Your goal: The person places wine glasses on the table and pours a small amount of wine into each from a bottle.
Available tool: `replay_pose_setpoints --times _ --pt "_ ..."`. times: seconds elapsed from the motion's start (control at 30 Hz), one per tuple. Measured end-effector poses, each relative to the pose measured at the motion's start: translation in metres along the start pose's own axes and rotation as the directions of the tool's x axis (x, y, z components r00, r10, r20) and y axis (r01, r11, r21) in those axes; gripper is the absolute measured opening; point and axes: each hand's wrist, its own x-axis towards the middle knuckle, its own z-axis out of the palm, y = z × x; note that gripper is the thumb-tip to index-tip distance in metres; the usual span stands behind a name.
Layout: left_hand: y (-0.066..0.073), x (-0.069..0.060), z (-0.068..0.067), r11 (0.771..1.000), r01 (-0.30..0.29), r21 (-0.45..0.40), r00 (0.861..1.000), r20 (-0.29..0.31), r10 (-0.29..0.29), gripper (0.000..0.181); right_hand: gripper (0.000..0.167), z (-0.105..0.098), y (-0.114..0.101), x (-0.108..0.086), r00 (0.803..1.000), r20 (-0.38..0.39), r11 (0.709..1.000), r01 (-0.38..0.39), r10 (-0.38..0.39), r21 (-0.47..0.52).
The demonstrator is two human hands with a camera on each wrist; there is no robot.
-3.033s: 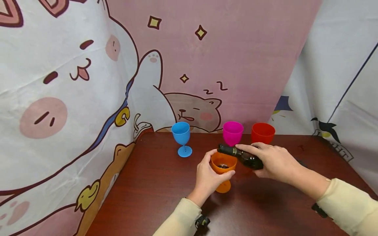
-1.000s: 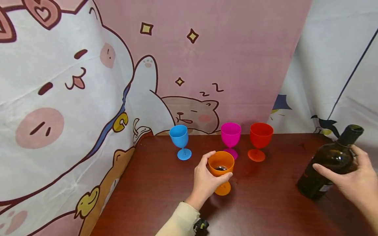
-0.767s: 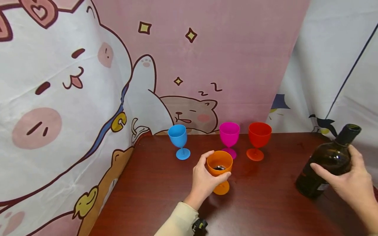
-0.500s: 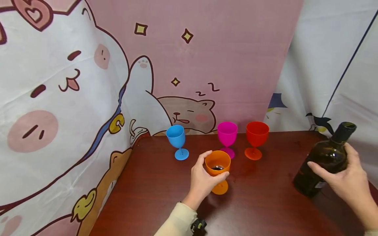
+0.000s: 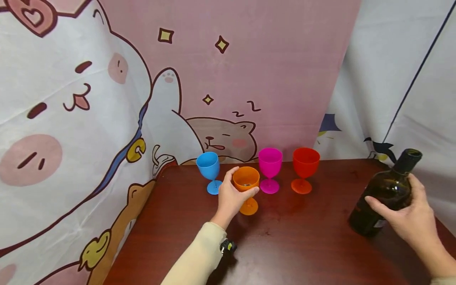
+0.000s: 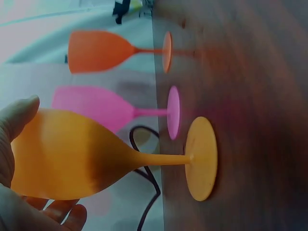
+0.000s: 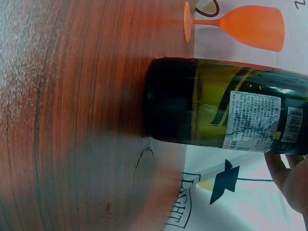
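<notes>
My left hand (image 5: 229, 198) grips the bowl of an orange plastic goblet (image 5: 246, 174), thumb on the near side and fingers round the far side. A little dark liquid shows inside. In the left wrist view the goblet (image 6: 77, 154) hides part of the magenta one; whether its foot touches the table I cannot tell. My right hand (image 5: 415, 215) holds a dark green wine bottle (image 5: 386, 192) round its body, upright at the table's right side. The right wrist view shows the bottle's printed label (image 7: 252, 120) and dark liquid low in it.
Along the back of the dark red wooden table (image 5: 285, 245) stand a blue goblet (image 5: 208, 166), a magenta goblet (image 5: 270, 162) and a red goblet (image 5: 305, 163). The orange goblet is in front, between blue and magenta. A cartoon-printed cloth (image 5: 278, 71) hangs behind.
The bottle, earlier tilted over the orange goblet, is now upright at the right in my right hand. In the last half second my left hand has moved the goblet back and left.
</notes>
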Motion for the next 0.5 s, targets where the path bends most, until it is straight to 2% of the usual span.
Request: replay_pose_setpoints --times 0.23,0.5 --pt "-0.003 0.041 0.004 0.999 0.033 0.041 0.999 -0.043 -0.031 0.091 0.108 -0.002 0.001 -0.002 1.000 -0.019 1.000 -0.007 0.007 0.002" --pt "0.000 0.067 0.010 0.995 0.090 0.035 0.991 -0.107 -0.086 0.092 0.110 -0.001 0.001 -0.002 1.000 -0.019 1.000 0.000 0.001 0.023"
